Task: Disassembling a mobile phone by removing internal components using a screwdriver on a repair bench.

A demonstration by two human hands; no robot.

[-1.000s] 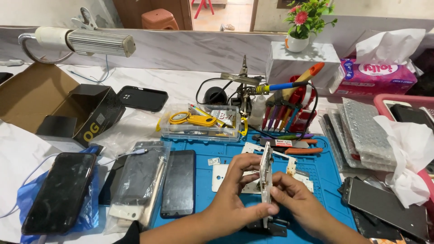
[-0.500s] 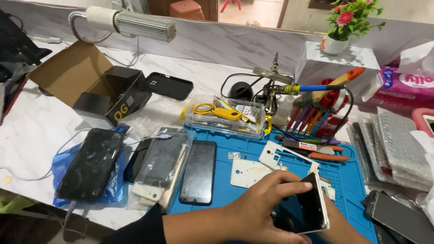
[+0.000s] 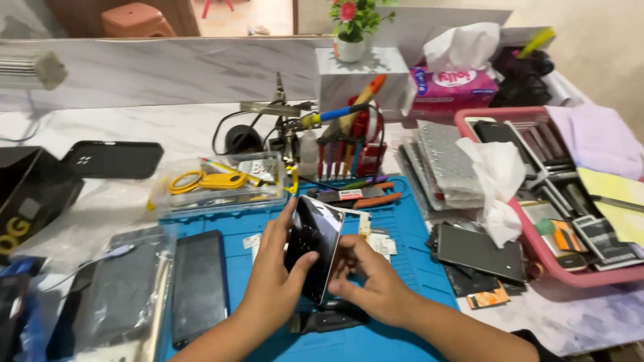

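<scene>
Both my hands hold a smartphone (image 3: 312, 245) with a dark glossy screen and a white rim, tilted upright over the blue work mat (image 3: 402, 255). My left hand (image 3: 272, 281) wraps its left edge, with the thumb across the glass. My right hand (image 3: 376, 281) grips the lower right edge from behind. Small white phone parts (image 3: 379, 241) lie on the mat just behind the phone.
A dark phone (image 3: 199, 285) and bagged screens (image 3: 114, 302) lie to the left. A clear tray with yellow tools (image 3: 215, 184), a stand of screwdrivers (image 3: 349, 144), stacked keyboards (image 3: 446, 161), a pink bin of parts (image 3: 563, 194), a tissue box (image 3: 456, 80) and loose screens (image 3: 479, 251) crowd the table.
The view has swung right. The phone, held low and flat half a second ago, is now raised and tilted upright, with both hands closed on it.
</scene>
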